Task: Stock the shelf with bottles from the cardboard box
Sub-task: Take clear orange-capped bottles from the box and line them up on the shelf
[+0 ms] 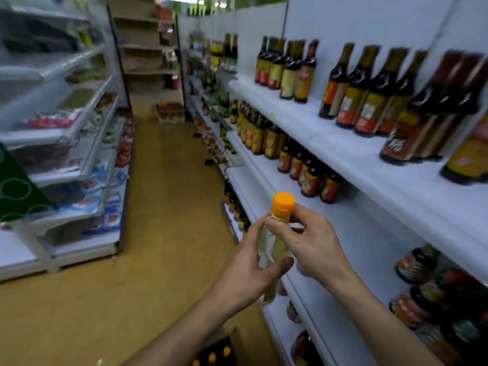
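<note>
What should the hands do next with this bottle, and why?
Probably carry the bottle right and set it upright on the bare stretch of the shelf beside it. Both hands hold it: the left hand around the body, the right hand at the neck under the orange cap. More bottles wait in the box below.

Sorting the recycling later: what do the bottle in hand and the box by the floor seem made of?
Bottle: probably clear plastic or glass; pale contents show through, but blur leaves it open. Its orange cap: matte plastic, by its look. Box: brown, dull cardboard flap.
</note>
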Demonstrator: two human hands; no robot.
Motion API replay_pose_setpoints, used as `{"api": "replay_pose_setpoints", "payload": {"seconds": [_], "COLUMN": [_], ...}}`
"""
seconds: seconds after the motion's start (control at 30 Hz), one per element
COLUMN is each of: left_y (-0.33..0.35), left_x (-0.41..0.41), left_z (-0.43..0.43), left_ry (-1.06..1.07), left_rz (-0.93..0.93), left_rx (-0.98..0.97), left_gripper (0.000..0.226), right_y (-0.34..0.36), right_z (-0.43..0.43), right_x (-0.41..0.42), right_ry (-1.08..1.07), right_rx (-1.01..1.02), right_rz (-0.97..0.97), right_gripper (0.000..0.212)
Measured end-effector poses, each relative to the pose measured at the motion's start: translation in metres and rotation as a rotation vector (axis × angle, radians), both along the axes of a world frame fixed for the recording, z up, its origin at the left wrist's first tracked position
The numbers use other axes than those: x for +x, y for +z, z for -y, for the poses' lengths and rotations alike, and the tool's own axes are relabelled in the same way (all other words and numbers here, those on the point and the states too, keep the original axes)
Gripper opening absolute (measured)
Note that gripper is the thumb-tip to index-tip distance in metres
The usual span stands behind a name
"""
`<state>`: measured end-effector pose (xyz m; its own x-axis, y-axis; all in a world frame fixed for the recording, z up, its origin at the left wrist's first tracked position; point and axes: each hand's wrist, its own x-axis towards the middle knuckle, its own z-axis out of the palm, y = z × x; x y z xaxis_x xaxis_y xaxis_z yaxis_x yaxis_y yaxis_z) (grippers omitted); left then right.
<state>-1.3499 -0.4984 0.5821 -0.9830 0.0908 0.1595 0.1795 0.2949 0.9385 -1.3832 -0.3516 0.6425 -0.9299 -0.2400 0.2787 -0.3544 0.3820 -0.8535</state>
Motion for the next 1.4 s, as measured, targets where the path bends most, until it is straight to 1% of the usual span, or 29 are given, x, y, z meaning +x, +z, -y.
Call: {"api": "replay_pose_setpoints", "payload": {"seconds": [0.07,0.13,0.3,0.43,0.57,0.67,0.77,0.87,0.93,1.03,1.1,1.23,1.33,1.4], "left_y": [0.021,0.042,0.084,0.113,0.139,0.156,0.171,0.184,0.190,0.193,0.192,0.187,0.182,0.179], "left_x": [-0.007,-0.014,-0.023,-0.028,-0.031,-0.034,-0.037,-0.039,-0.040,-0.042,-0.044,-0.048,-0.056,-0.061], "left_z": [-0.012,-0.025,-0.066,-0.102,-0.139,-0.165,-0.193,-0.220,-0.240,-0.271,-0.291,-0.332,-0.360,-0.377], "left_ry": [-0.039,-0.080,-0.168,-0.212,-0.257,-0.296,-0.339,-0.402,-0.444,-0.491,-0.515,-0.568,-0.638,-0.697], "left_rz": [-0.038,-0.074,-0.165,-0.204,-0.219,-0.248,-0.292,-0.321,-0.341,-0.363,-0.365,-0.349,-0.310,-0.278], "left_rx": [0.001,-0.014,-0.051,-0.017,0.023,0.049,0.076,0.099,0.113,0.129,0.145,0.160,0.163,0.160], "left_gripper": [0.073,0.073,0.076,0.067,0.065,0.059,0.056,0.055,0.057,0.069,0.073,0.069,0.059,0.055], "right_y": [0.021,0.042,0.085,0.116,0.144,0.163,0.182,0.199,0.208,0.216,0.219,0.221,0.219,0.215], "right_z": [-0.013,-0.030,-0.076,-0.112,-0.149,-0.176,-0.200,-0.224,-0.241,-0.266,-0.283,-0.315,-0.338,-0.354], "right_x": [0.000,0.002,0.013,0.018,0.021,0.024,0.027,0.030,0.031,0.033,0.035,0.041,0.040,0.040], "right_ry": [-0.044,-0.079,-0.158,-0.198,-0.235,-0.259,-0.272,-0.259,-0.274,-0.338,-0.377,-0.474,-0.614,-0.700], "right_rx": [0.012,-0.010,-0.026,-0.046,-0.045,-0.041,-0.053,-0.085,-0.111,-0.127,-0.129,-0.095,-0.037,-0.006], "right_rz": [-0.047,-0.105,-0.186,-0.261,-0.315,-0.361,-0.406,-0.428,-0.443,-0.474,-0.492,-0.499,-0.494,-0.485], "right_gripper": [0.005,0.006,0.019,0.026,0.019,0.026,0.026,0.025,0.030,0.032,0.031,0.029,0.037,0.037]}}
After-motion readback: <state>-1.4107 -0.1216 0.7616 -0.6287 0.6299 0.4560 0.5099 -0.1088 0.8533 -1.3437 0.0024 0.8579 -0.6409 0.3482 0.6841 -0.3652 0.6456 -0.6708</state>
